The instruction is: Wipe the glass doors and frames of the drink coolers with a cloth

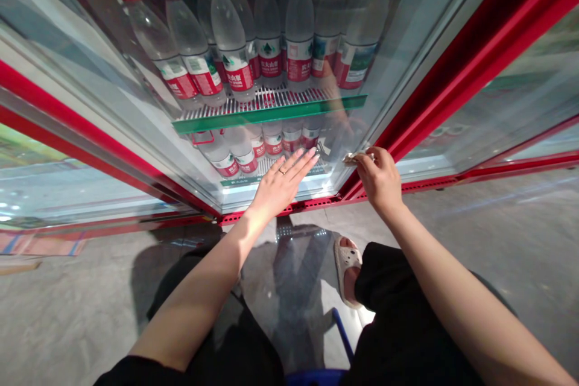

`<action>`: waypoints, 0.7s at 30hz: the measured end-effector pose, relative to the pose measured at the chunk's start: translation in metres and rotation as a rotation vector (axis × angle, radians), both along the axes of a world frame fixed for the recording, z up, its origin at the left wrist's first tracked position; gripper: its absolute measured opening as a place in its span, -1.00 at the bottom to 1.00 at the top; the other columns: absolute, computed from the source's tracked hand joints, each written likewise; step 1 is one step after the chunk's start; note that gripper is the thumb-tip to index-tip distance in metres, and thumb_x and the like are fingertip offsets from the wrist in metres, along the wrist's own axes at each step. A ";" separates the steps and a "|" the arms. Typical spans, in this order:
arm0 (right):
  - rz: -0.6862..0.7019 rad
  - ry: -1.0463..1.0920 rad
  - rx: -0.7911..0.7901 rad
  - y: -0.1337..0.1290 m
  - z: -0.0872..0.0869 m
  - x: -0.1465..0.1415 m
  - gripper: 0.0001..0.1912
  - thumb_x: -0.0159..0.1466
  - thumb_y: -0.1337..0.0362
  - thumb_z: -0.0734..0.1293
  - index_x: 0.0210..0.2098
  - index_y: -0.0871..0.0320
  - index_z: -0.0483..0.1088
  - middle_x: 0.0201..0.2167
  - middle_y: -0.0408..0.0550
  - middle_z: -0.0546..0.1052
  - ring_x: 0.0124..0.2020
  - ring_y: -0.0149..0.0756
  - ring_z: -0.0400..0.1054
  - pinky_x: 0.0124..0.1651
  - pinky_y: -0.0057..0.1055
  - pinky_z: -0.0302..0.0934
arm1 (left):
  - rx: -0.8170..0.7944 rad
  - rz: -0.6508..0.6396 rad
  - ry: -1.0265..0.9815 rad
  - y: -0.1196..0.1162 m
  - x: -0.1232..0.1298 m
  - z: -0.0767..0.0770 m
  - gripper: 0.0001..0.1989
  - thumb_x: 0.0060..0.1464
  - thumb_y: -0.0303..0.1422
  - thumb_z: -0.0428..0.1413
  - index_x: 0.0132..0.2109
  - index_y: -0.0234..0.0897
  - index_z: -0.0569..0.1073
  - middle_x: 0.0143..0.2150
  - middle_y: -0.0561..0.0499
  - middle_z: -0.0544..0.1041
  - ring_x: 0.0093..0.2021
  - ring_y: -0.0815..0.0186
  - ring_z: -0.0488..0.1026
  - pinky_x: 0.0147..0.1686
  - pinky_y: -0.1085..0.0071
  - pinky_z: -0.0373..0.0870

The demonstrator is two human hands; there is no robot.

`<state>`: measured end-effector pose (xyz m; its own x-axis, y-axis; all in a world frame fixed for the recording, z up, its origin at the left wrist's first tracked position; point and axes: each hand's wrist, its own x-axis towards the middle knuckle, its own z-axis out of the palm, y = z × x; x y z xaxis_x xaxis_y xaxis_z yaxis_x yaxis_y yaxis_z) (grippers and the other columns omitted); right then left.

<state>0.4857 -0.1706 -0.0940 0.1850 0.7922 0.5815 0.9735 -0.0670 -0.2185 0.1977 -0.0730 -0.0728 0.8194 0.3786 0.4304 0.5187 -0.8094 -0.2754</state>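
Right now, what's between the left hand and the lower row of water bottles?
A clear glass door lies between the left hand and the lower water bottles, as the head view shows.

Red frame (470, 72), green shelf strip (271, 114)

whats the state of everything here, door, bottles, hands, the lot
Glass door: looks shut
Upper bottles: capped, standing on the shelf
Lower bottles: standing, behind the glass; most caps hidden
Left hand: open, fingers extended; contact with the glass unclear
Right hand: closed, pinching a wad
Wad: crumpled, material unclear
Sandal: worn on a foot
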 end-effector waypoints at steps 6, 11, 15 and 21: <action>0.006 -0.046 -0.177 0.005 -0.017 -0.012 -0.82 0.45 0.36 0.31 -0.15 0.05 0.57 -0.06 0.12 0.53 -0.10 -0.07 0.40 -0.25 -0.26 0.33 | -0.031 0.002 -0.003 0.001 -0.005 0.002 -0.01 0.34 -0.52 0.05 0.67 -0.16 -0.37 0.70 0.05 -0.01 0.71 0.29 -0.08 0.71 0.22 -0.23; 0.079 -0.018 -0.079 0.008 -0.017 -0.020 -0.80 0.51 0.30 0.30 -0.04 0.00 0.59 0.03 0.10 0.54 -0.01 -0.08 0.42 -0.14 -0.25 0.39 | -0.035 0.013 0.000 0.000 -0.009 0.003 0.01 0.33 -0.53 0.05 0.67 -0.16 -0.39 0.70 0.06 -0.01 0.71 0.29 -0.08 0.70 0.23 -0.19; -0.028 0.072 0.028 0.006 -0.012 -0.002 -0.84 0.48 0.27 0.34 -0.05 0.03 0.58 0.01 0.08 0.53 -0.05 -0.09 0.46 -0.13 -0.25 0.39 | -0.025 0.011 -0.002 0.000 -0.014 0.006 -0.02 0.37 -0.51 0.04 0.66 -0.17 -0.40 0.70 0.07 -0.01 0.71 0.32 -0.09 0.70 0.26 -0.15; -0.074 0.185 -0.132 0.007 -0.029 -0.019 -0.83 0.46 0.19 0.34 -0.15 0.07 0.58 -0.11 0.02 0.51 -0.34 -0.23 0.42 -0.39 -0.33 0.21 | -0.037 0.029 0.012 -0.001 -0.021 0.005 0.02 0.30 -0.54 0.06 0.67 -0.15 -0.36 0.69 0.06 0.00 0.71 0.30 -0.09 0.71 0.23 -0.23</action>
<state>0.4668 -0.1637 -0.1226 0.3388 0.8395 0.4249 0.9092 -0.1759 -0.3774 0.1762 -0.0743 -0.0677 0.8127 0.4179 0.4061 0.5392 -0.8036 -0.2521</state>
